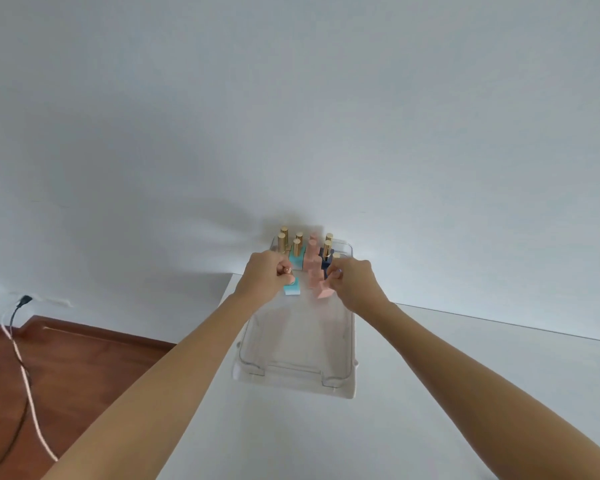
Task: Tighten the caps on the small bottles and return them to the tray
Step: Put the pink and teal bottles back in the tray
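Note:
A clear plastic tray [297, 370] lies on the white table, its far end against the wall. Several small square bottles with gold or pink caps stand in rows at that far end [297, 245]. My left hand [262, 277] is closed on the cap of a turquoise bottle [291, 289], which hangs just above the tray. My right hand [352, 280] grips a pink bottle [324, 291] by its top, tilted, next to a row of pink bottles [313, 263]. Both caps are hidden by my fingers.
The white table [413, 393] ends at a left edge close to the tray; beyond it is a brown wooden floor [66, 368] with a cable [21, 358] running from a wall socket. A plain white wall stands right behind the tray.

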Motion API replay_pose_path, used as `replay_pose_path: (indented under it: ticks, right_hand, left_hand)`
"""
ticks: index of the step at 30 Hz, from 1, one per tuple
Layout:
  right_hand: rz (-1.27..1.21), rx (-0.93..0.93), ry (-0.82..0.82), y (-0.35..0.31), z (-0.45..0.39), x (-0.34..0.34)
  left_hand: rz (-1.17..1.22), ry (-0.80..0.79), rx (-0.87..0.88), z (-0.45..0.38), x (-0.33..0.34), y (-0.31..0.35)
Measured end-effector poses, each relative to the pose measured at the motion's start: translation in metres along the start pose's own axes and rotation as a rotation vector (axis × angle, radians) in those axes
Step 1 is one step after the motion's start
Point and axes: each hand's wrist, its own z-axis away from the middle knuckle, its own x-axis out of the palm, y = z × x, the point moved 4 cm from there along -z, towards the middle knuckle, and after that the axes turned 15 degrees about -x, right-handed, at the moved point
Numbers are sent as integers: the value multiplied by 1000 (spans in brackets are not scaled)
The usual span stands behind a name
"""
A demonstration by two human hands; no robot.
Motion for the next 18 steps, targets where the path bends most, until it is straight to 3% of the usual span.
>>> replay_pose_path:
  ticks: [13,18]
  right_hand:
    - [72,-4,2,-7,-34,25]
    - [-62,42,47,-11,-26,20]
  left_hand:
    - [-64,-2,71,-40,4,12]
    - [-51,4,50,-33,0,14]
